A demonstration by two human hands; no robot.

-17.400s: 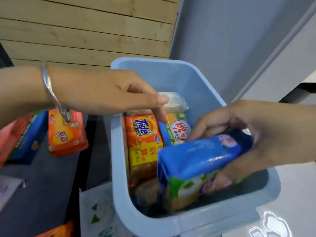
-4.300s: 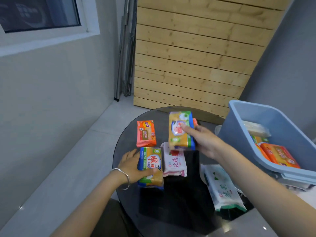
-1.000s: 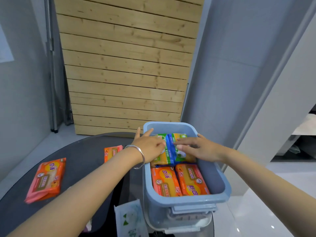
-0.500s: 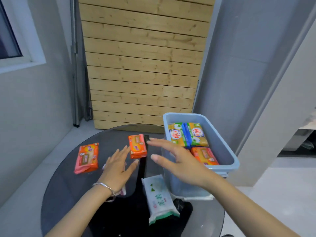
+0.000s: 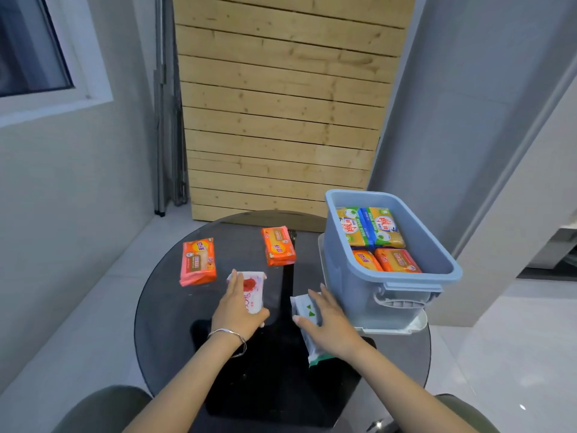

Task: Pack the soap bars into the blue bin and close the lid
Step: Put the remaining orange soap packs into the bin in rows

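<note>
At the centre of the frame, on a round dark glass table point(image 5: 175, 307), the person's left hand point(image 5: 235, 310) lies over a white soap packet with red print point(image 5: 251, 285), fingers stretched along it and thumb against its right edge; whether the packet is actually clamped cannot be told. Just to its right, the right hand point(image 5: 331, 326) rests palm down, fingers spread, on a white soap packet with green markings point(image 5: 307, 310), covering most of it without closing around it. A thin silver bangle point(image 5: 229, 337) circles the left wrist. Further up the table lie two more wrapped bars, well apart from the hands: an orange and pink soap packet point(image 5: 198, 260) at centre left and a smaller orange soap packet point(image 5: 278, 250) near the middle. Right of centre stands the light blue plastic bin point(image 5: 384, 295), open at the top, holding two yellow, green and blue soap bars point(image 5: 370, 228) side by side at its far end and two orange soap bars point(image 5: 387, 260) at its near end. Beneath the bin sits a pale lid or tray point(image 5: 415, 325), only its edge showing. Behind the table rises a pale wooden slatted panel point(image 5: 281, 104).
</note>
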